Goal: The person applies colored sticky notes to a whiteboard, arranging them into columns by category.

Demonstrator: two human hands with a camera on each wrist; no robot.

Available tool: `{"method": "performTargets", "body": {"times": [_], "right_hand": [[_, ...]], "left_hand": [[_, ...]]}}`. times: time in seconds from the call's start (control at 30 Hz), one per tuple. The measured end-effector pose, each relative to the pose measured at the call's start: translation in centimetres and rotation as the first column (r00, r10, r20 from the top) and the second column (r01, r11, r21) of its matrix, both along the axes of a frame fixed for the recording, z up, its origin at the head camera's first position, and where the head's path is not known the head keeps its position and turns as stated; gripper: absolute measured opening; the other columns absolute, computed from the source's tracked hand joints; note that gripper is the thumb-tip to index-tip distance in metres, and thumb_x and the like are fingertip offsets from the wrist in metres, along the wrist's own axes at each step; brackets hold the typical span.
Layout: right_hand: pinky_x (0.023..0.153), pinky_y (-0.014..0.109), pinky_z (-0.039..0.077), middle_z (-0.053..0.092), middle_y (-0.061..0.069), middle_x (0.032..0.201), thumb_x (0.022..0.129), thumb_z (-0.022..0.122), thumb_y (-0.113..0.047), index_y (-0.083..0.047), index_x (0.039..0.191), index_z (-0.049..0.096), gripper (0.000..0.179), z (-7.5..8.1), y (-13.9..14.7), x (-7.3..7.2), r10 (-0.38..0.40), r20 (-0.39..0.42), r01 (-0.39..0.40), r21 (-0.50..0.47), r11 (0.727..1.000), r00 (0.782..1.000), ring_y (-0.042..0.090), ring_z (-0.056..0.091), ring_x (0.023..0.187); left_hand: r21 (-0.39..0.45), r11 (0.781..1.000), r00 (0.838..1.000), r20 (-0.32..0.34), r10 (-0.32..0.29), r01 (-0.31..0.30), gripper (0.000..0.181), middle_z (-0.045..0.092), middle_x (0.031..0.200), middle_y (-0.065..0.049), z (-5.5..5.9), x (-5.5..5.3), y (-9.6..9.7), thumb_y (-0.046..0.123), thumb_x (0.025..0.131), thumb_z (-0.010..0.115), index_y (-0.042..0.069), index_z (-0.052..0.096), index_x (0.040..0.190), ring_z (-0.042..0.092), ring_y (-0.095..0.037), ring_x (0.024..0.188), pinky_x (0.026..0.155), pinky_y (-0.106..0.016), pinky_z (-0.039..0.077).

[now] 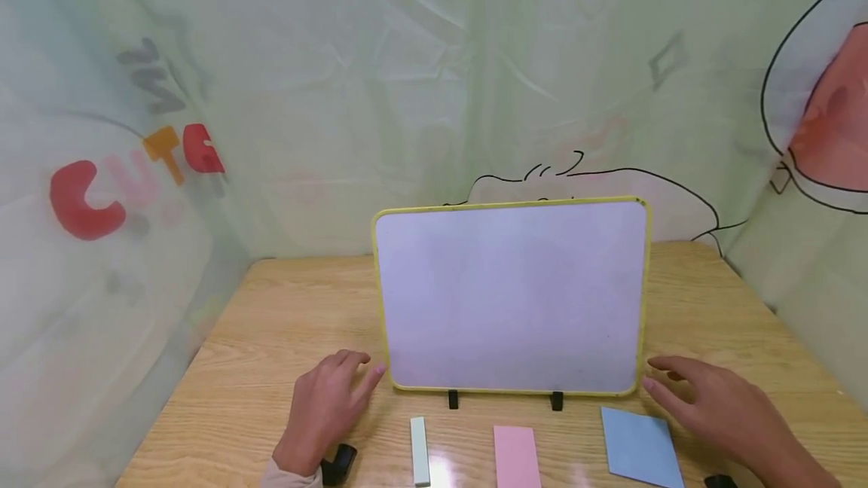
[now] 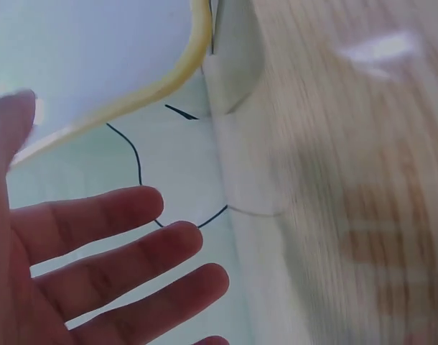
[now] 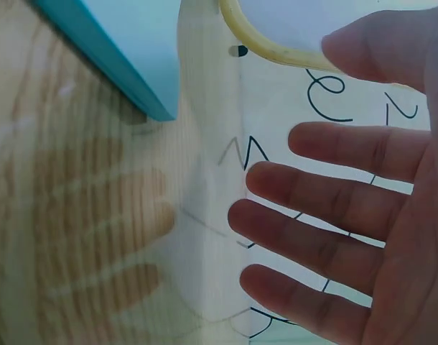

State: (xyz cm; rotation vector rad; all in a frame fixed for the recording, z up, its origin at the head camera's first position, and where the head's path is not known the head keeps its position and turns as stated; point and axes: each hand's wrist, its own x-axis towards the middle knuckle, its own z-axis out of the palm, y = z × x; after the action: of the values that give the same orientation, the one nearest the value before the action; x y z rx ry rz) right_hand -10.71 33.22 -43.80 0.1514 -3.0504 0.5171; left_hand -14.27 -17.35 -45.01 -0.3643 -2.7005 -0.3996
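A blank whiteboard (image 1: 511, 300) with a yellow frame stands upright on small black feet (image 1: 557, 401). Beside its lower left corner is my left hand (image 1: 328, 405), fingers spread and nothing in them. My right hand (image 1: 719, 405) is at the lower right corner, its thumb apart from the fingers and its grasp likewise bare. In both wrist views the fingers (image 2: 126, 269) (image 3: 319, 215) are extended near the rounded frame corner. In front of the board lie a narrow pale strip (image 1: 420, 450), a pink rectangular block (image 1: 517, 458) and a blue square block (image 1: 640, 446), nearest my right hand.
The wooden table (image 1: 271, 322) reaches back to a pale printed curtain (image 1: 407, 96), which also hangs along the left and right sides. A dark strap piece (image 1: 339, 465) sits at my left wrist and another (image 1: 720, 481) at my right.
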Motion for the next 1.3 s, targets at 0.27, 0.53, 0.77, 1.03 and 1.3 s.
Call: {"method": "performTargets", "body": {"times": [0.27, 0.53, 0.77, 1.03, 1.3], "right_hand": [[0.076, 0.054, 0.053, 0.072, 0.005, 0.107, 0.092, 0.070, -0.046, -0.012, 0.109, 0.074, 0.038, -0.4, -0.6, 0.6, 0.069, -0.033, -0.070, -0.031, 0.997, 0.997, 0.033, 0.068, 0.097], [0.078, 0.051, 0.054, 0.072, -0.001, 0.101, 0.087, 0.077, -0.038, -0.017, 0.100, 0.075, 0.024, -0.8, -0.8, 1.0, 0.096, -0.081, -0.096, 0.014, 0.995, 0.992, 0.030, 0.069, 0.096], [0.074, 0.037, 0.054, 0.067, -0.015, 0.094, 0.086, 0.079, -0.038, -0.024, 0.096, 0.072, 0.018, -0.8, -0.9, 1.3, 0.122, -0.027, -0.122, -0.011, 0.992, 0.992, 0.008, 0.063, 0.087], [0.082, 0.045, 0.052, 0.064, -0.012, 0.106, 0.084, 0.075, -0.051, -0.029, 0.096, 0.073, 0.026, -1.3, -0.8, 1.3, 0.132, 0.149, -0.129, -0.033, 0.991, 0.980, 0.019, 0.062, 0.099], [0.076, 0.033, 0.051, 0.058, -0.009, 0.109, 0.081, 0.075, -0.056, -0.026, 0.104, 0.078, 0.038, -1.6, -1.0, 1.0, 0.289, 0.039, -0.291, 0.058, 0.955, 0.956, 0.013, 0.055, 0.094]], "left_hand": [[0.009, 0.995, 0.977, -0.190, -0.098, 0.101, 0.015, 0.068, 0.079, 0.010, 0.8, 0.7, 1.6, 0.032, 0.088, 0.077, 0.020, 0.072, 0.081, 0.063, -0.004, 0.066, 0.051, -0.022, 0.046], [0.002, 0.957, 0.936, -0.210, -0.283, 0.290, 0.012, 0.063, 0.074, 0.012, 0.4, 1.7, 5.0, 0.028, 0.090, 0.075, 0.022, 0.070, 0.080, 0.056, 0.001, 0.061, 0.049, -0.017, 0.041], [-0.038, 0.900, 0.879, -0.201, -0.432, 0.434, 0.015, 0.065, 0.076, 0.012, -0.2, 2.4, 8.4, 0.031, 0.092, 0.073, 0.022, 0.070, 0.081, 0.058, -0.001, 0.064, 0.053, -0.016, 0.043], [-0.146, 0.805, 0.760, -0.270, -0.592, 0.575, 0.015, 0.058, 0.072, 0.016, -0.3, 2.9, 13.5, 0.028, 0.091, 0.071, 0.024, 0.067, 0.077, 0.048, 0.002, 0.059, 0.051, -0.011, 0.033], [-0.187, 0.736, 0.709, -0.198, -0.677, 0.651, 0.017, 0.063, 0.080, 0.018, 0.1, 3.0, 17.9, 0.033, 0.098, 0.062, 0.028, 0.073, 0.086, 0.053, 0.006, 0.066, 0.057, -0.007, 0.035]]}}
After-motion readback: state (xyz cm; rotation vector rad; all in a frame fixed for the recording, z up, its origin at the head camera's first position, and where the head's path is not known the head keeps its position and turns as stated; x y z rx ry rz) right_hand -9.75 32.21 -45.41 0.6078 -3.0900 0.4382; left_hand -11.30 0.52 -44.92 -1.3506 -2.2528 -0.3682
